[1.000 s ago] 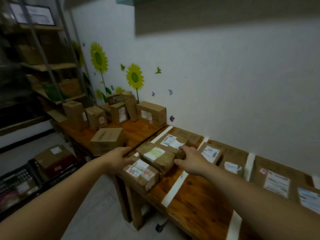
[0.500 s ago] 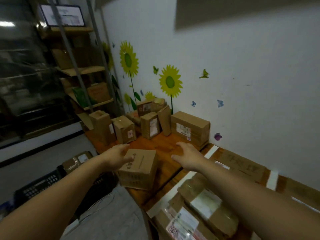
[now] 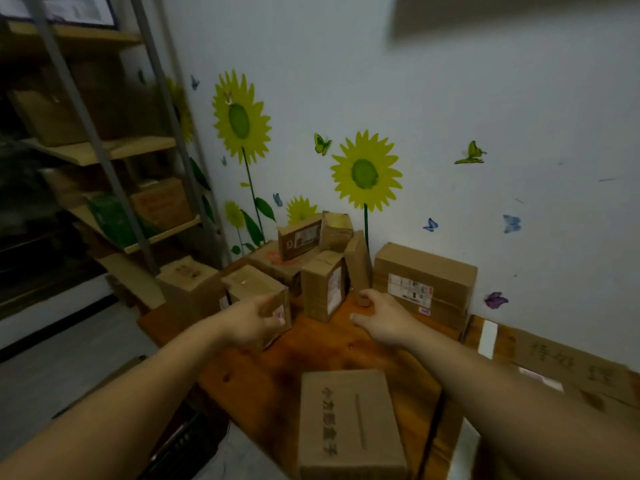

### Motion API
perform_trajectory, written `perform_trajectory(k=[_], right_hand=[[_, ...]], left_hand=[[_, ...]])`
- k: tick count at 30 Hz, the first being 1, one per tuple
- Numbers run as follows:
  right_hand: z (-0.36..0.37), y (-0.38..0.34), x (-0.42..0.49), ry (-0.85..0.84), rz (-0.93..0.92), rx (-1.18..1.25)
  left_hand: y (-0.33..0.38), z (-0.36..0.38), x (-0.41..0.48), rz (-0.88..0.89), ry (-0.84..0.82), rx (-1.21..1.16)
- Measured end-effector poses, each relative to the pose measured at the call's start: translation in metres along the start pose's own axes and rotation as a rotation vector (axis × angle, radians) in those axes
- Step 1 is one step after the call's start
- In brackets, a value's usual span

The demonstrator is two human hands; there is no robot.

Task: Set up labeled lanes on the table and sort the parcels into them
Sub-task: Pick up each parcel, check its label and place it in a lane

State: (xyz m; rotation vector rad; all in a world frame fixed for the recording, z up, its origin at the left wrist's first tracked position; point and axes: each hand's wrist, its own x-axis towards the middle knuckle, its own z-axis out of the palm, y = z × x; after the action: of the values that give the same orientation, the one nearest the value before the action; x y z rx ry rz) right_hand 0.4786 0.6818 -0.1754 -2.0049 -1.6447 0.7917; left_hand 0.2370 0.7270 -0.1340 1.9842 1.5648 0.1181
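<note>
The left hand [image 3: 251,323] grips a small brown cardboard box [image 3: 249,284]. The right hand [image 3: 379,317] curls beside a thin upright brown box [image 3: 360,265] — I cannot tell if it holds it.

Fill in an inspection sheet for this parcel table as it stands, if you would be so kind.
Surface: wooden table, bare in the middle; white tape strip at right.
Job's things: near box flat at the front; small box, tall box, big box and a stack towards the wall; cardboard lane label at right.
Clutter: nothing seen.
Grippers: left hand at the small box, grip unclear; right hand loosely curled, holding nothing, near the tall box.
Cables: nothing seen.
Surroundings: shelves at left; wall with sunflower stickers.
</note>
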Motion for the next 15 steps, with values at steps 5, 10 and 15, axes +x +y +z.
perform_trajectory(k=[5, 10, 15], right_hand=[[0.008, -0.028, 0.051, 0.019, 0.078, 0.035], [0.015, -0.031, 0.113, 0.061, 0.146, 0.195], [0.037, -0.019, 0.197, 0.045, 0.271, 0.454]], left_hand=[[-0.009, -0.043, 0.073, 0.071, -0.055, 0.040], [0.006, -0.043, 0.152, 0.158, -0.115, -0.020], [0.014, -0.022, 0.246, 0.095, -0.184, -0.108]])
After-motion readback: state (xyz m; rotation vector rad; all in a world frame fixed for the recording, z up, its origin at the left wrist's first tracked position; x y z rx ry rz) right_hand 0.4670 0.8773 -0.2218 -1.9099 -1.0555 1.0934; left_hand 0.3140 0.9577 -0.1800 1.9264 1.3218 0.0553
